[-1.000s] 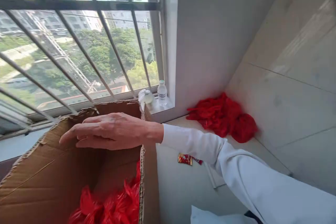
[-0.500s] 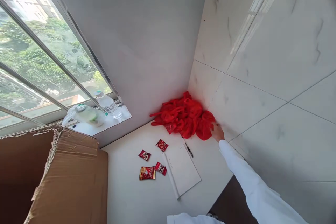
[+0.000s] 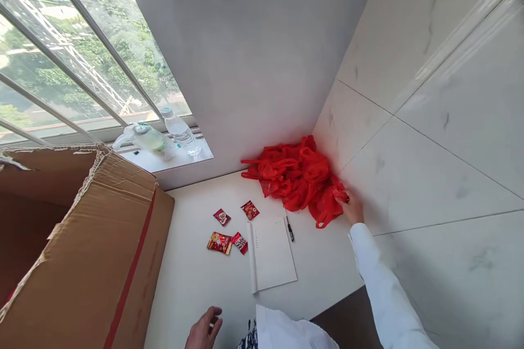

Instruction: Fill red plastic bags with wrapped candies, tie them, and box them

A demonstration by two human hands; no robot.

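Observation:
My right hand (image 3: pixel 352 208), in a white sleeve, is closed on the edge of a red plastic bag (image 3: pixel 325 208) at the right end of a heap of red bags (image 3: pixel 286 174). The heap lies in the corner against both walls. Low in the view, my left hand (image 3: pixel 204 330) is over the near part of the white table (image 3: pixel 188 283), fingers loosely bent and apart, holding nothing. Between the hands lie an open notebook (image 3: pixel 274 256), a black pen (image 3: pixel 290 229) and several small red snack packets, among them a gold-edged packet (image 3: pixel 220 242).
A large open cardboard box (image 3: pixel 123 229) stands along the table's left side. On the windowsill are a clear water bottle (image 3: pixel 180 131) and a tied plastic bag (image 3: pixel 151 142) with something greenish inside. A tiled wall (image 3: pixel 442 174) rises close to my right arm.
My left hand has come into view at the bottom. My right hand has drawn the end bag slightly toward me, away from the heap. The camera view has turned.

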